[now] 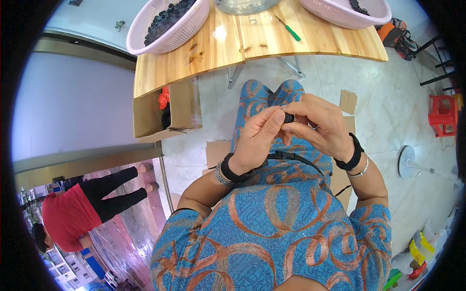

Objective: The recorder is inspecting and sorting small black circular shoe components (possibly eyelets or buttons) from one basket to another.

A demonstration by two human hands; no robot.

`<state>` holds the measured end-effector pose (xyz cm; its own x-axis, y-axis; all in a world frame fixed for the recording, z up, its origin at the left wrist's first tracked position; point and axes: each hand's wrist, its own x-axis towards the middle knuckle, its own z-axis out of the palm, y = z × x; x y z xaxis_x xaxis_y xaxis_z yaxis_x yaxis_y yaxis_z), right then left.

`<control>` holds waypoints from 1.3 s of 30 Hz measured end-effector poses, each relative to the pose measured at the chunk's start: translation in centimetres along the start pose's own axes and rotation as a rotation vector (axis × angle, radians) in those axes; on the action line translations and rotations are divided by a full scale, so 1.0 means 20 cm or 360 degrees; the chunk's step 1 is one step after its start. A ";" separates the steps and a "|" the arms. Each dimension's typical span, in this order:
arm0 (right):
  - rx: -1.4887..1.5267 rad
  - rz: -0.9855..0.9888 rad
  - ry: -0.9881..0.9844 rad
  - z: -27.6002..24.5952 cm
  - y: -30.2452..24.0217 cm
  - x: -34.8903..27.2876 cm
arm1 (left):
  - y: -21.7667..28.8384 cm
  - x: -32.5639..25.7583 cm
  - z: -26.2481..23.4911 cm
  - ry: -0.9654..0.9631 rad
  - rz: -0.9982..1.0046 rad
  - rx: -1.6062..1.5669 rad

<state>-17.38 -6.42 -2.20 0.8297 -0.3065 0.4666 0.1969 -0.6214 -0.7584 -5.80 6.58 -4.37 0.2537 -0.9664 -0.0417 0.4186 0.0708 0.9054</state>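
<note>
At the centre of the frame, the left hand [257, 138] and the right hand [318, 123] meet above the lap, both curled nearly shut, fingertips pinching one small black part [289, 118] between them. The part looks round, hard and smooth, though it is too small to tell more. Each wrist wears a black band, and the right also carries a thin silvery bangle.

Along the top of the frame lies a pale wooden desk [218, 53] with visible grain. On it rest two white plastic baskets with fine mesh walls: the basket at upper left [167, 26] is heaped with small dark pieces, the basket at upper right [344, 12] shows fewer. One green-handled screwdriver [290, 30] lies between them. Below the desk's left end stands one open cardboard box [167, 114].
</note>
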 end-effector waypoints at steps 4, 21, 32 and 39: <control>0.0076 -0.0038 0.0025 0.00 -0.02 -0.02 | -0.01 -0.02 0.04 0.0065 0.0020 -0.0122; 0.0557 0.0044 0.0254 0.12 0.08 -0.04 | -0.09 0.06 -0.04 -0.0120 0.0157 -0.0143; 0.0614 0.0147 0.0265 0.14 0.12 0.03 | -0.08 0.10 -0.06 0.0046 0.0136 -0.0201; 0.0671 0.0223 0.0228 0.16 0.14 0.05 | -0.08 0.09 -0.13 -0.0047 -0.0047 -0.0316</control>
<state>-14.39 -6.25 -5.31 0.7889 -0.4815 0.3820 0.3076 -0.2288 -0.9236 -3.78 5.38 -7.01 0.2145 -0.9754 -0.0518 0.5900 0.0871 0.8027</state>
